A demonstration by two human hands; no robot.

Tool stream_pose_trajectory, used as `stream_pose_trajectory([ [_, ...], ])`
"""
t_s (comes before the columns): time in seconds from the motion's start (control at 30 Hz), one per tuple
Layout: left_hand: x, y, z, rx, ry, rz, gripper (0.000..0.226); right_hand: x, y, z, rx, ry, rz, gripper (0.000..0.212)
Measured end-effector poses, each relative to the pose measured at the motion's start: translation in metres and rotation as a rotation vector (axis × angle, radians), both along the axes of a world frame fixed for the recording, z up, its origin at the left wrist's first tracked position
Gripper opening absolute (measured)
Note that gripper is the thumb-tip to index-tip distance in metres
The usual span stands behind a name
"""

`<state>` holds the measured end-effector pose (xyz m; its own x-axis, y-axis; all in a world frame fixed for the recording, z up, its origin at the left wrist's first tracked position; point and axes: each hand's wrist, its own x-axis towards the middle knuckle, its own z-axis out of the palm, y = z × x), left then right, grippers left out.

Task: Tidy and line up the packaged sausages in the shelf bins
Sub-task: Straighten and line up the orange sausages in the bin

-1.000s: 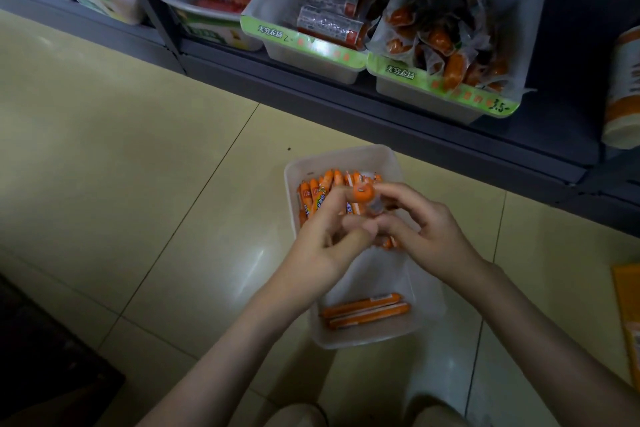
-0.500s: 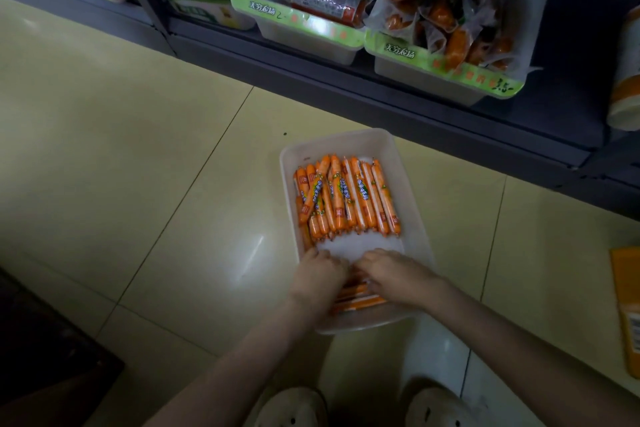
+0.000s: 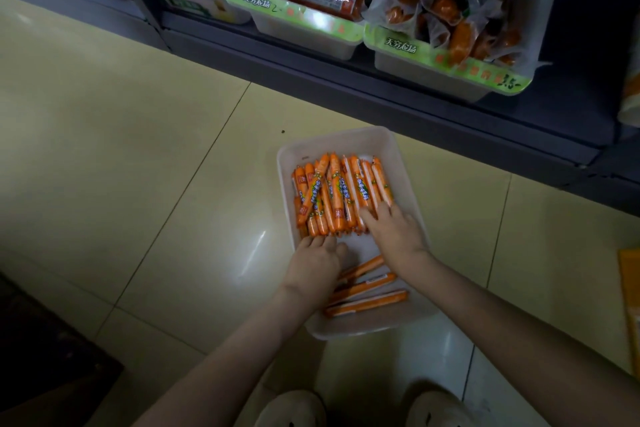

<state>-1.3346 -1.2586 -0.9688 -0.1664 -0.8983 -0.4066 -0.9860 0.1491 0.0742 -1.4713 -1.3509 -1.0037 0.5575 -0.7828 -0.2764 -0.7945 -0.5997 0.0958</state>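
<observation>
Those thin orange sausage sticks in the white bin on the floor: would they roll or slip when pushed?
Probably they roll: the sausages are round sticks, some lying crossed in the bin. Their shiny wrappers look slippery, so they likely slide easily. They seem fairly stiff; the loose ones at the near end lie straight.

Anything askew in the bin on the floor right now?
Yes. In the white bin, the row of sausages runs lengthwise, but one slanted sausage lies diagonally over its left side. A few loose sausages lie crosswise at the near end, out of line.
</observation>
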Motion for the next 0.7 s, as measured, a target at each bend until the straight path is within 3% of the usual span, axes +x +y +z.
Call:
stream_pose_trajectory([
  [0.1,0.007,0.003,0.005,0.004,0.089,0.081,0.043,-0.003,-0.002,0.000,-0.064,-0.063,-0.072,0.036],
  [0.23,0.011,0.005,0.019,-0.112,0.296,0.247,0.053,-0.006,-0.006,0.026,-0.031,-0.443,-0.136,0.041],
  [0.37,0.005,-0.003,0.028,-0.409,0.525,0.415,0.048,-0.011,-0.010,0.073,0.100,-0.821,-0.297,0.006],
  [0.47,-0.010,-0.019,0.047,-0.563,0.645,0.542,0.048,-0.014,-0.014,0.106,0.132,-0.959,-0.195,0.010],
  [0.7,-0.018,-0.031,0.090,-0.783,0.732,0.503,0.033,-0.005,-0.001,0.162,0.309,-1.306,-0.046,0.014],
])
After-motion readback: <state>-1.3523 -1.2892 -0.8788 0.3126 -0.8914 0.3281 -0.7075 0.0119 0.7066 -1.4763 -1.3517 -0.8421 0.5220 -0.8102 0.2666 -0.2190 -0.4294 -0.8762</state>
